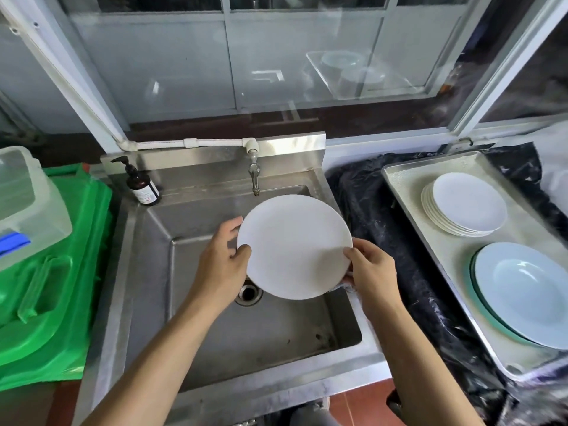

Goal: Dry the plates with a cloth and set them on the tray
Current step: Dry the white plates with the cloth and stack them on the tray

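Left hand (222,259) and right hand (370,269) raised, each grip closed

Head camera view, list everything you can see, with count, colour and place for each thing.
White plate: one, white, held over the sink
Sink: one, steel, centre
Tap: one, metal, sink's back wall
Pump bottle: one, dark brown, sink's back left corner
Tray: one, pale metal, right
Small plates: one stack, white, tray's far end
Deep plates: at least two stacked, pale blue, tray's near end
Bin: one, green, left
Plastic container: one, clear, on bin
Left hand: grip on plate's left edge
Right hand: grip on plate's right edge
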Demonstrator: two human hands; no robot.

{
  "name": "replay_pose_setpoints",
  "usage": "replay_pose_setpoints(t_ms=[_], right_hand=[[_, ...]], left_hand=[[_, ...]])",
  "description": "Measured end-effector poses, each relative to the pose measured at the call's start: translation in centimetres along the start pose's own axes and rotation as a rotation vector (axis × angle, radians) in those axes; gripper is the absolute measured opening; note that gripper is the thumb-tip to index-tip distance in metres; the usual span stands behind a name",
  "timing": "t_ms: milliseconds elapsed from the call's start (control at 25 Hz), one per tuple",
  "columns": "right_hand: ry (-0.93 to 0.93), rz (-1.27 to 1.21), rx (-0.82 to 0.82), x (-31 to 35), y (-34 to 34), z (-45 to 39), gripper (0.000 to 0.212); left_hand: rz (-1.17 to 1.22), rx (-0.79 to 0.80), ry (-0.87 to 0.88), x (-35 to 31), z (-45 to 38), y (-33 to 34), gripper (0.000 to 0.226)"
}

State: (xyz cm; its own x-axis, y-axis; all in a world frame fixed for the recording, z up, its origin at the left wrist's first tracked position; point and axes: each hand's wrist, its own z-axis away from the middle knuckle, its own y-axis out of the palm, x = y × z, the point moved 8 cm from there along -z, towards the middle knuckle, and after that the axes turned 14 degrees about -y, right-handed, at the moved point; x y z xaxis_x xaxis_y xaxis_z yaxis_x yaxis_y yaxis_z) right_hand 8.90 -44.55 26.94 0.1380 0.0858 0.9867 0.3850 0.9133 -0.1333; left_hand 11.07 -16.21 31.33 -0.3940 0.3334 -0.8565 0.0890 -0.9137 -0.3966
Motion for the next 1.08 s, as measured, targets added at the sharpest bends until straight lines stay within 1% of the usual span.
replay_pose_setpoints(t_ms=[120,360,440,480,520,600,640,720,840,1000,1080], right_hand=[[-0.027,0.006,-0.030,0.2,-1.5,0.1,0.023],[0.020,-0.038,-0.117,-0.4,-5.8,-1.7,0.014],[0.021,-0.022,-0.117,-0.4,-7.6,-2.6,0.020],[0.021,-0.029,-0.124,-0.4,-8.7,-3.2,0.025],[0.021,-0.048,-0.141,-0.5,-9.9,-3.9,0.026],[0.024,-0.064,-0.171,-0.7,-12.6,-5.6,0.013],[0.020,-0.066,-0.178,-0.6,-13.9,-6.5,0.013],[0.017,-0.055,-0.176,-0.6,-16.9,-8.7,0.025],[0.023,-0.017,-0.204,-1.2,-21.2,-11.8,0.015],[0.040,0.010,-0.210,-2.9,-26.3,-16.6,0.028],[0.060,0.028,-0.218,-4.2,-28.7,-19.1,0.026]], left_hand=[[0.063,0.014,-0.006,-0.6,0.1,0.8,0.049],[0.072,0.102,0.024,-3.0,0.1,5.1,0.046],[0.066,0.126,0.025,-4.0,0.4,7.2,0.046],[0.066,0.142,0.023,-4.7,0.6,8.6,0.045],[0.065,0.153,0.022,-5.3,0.6,10.0,0.044],[0.051,0.160,0.019,-6.6,0.7,12.9,0.043],[0.049,0.167,0.018,-7.2,0.6,14.5,0.043],[0.050,0.187,0.005,-8.5,0.4,18.0,0.042],[0.038,0.218,-0.024,-9.9,0.1,23.0,0.043],[0.035,0.236,-0.046,-12.2,-0.9,29.9,0.044],[0.037,0.230,-0.050,-13.2,-1.6,33.1,0.044]])
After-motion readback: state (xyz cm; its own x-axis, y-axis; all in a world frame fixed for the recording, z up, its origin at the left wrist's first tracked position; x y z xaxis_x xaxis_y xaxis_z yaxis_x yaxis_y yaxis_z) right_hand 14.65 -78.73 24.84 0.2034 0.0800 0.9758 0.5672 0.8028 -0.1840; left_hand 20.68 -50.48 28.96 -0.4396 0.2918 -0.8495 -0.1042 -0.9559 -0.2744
